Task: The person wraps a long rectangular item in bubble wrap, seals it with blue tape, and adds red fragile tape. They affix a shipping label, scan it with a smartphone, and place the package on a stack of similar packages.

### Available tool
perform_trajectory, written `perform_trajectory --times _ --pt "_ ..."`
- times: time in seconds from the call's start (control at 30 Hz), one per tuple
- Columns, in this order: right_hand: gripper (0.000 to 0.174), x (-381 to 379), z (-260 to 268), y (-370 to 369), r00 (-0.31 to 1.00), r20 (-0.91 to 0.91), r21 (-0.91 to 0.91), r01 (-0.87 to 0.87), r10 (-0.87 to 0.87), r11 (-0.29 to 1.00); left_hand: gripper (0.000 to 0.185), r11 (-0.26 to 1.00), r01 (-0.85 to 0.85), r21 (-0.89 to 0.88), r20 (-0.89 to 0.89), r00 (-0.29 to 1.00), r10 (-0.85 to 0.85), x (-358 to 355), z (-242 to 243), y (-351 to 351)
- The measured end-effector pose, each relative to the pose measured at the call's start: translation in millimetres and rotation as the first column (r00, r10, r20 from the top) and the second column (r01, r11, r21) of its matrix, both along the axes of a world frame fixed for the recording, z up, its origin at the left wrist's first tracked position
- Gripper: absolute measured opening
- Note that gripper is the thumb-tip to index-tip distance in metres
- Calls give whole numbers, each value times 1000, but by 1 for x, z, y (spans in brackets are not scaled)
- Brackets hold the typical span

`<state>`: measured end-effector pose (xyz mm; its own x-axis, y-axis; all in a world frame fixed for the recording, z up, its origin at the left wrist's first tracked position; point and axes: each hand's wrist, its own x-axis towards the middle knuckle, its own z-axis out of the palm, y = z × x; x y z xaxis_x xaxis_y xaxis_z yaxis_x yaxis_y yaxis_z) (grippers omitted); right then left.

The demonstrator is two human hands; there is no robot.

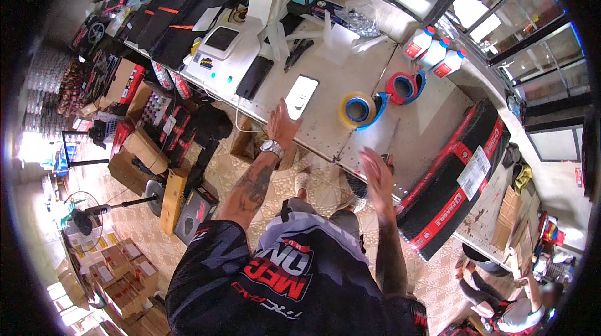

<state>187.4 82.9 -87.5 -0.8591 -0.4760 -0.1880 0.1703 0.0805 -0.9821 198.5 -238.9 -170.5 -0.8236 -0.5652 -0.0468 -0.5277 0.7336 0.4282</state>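
Observation:
My left hand [283, 125], with a silver wristwatch [272, 147] on its wrist, reaches over the front edge of the workbench [324, 129]. Its fingertips are at the near end of a smartphone [303, 94] with a bright white screen; whether they touch it I cannot tell. My right hand [377, 176], slightly blurred, is held up by the bench edge, fingers extended and nothing in it. A dark phone [255, 77] lies left of the bright one. To the right sits a roll of clear tape [353, 120] on a blue dispenser [375, 117].
A red tape dispenser [399, 88] and several white bottles [440, 58] stand farther back. A long black-wrapped parcel [436, 204] with red fragile tape lies at right. At left is a white label printer [220, 49]. A person [512, 308] sits at lower right. Cardboard boxes [124, 275] are stacked lower left.

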Motion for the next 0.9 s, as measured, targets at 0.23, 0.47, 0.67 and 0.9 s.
perform_trajectory --times 0.23,0.47,0.67,0.9 --pt "78 -28 -41 -170 760 638 -486 274 123 830 107 883 142 446 -187 980 -64 30 75 48" --pt "73 -49 -4 -155 842 539 -673 405 36 619 73 836 220 503 -253 962 -101 52 95 52" --pt "77 -67 18 -145 832 538 -648 513 -138 563 28 695 322 643 -218 947 -237 40 115 58" --pt "75 -94 43 -80 823 504 -711 567 -260 416 30 710 319 628 -227 948 -225 26 83 24"
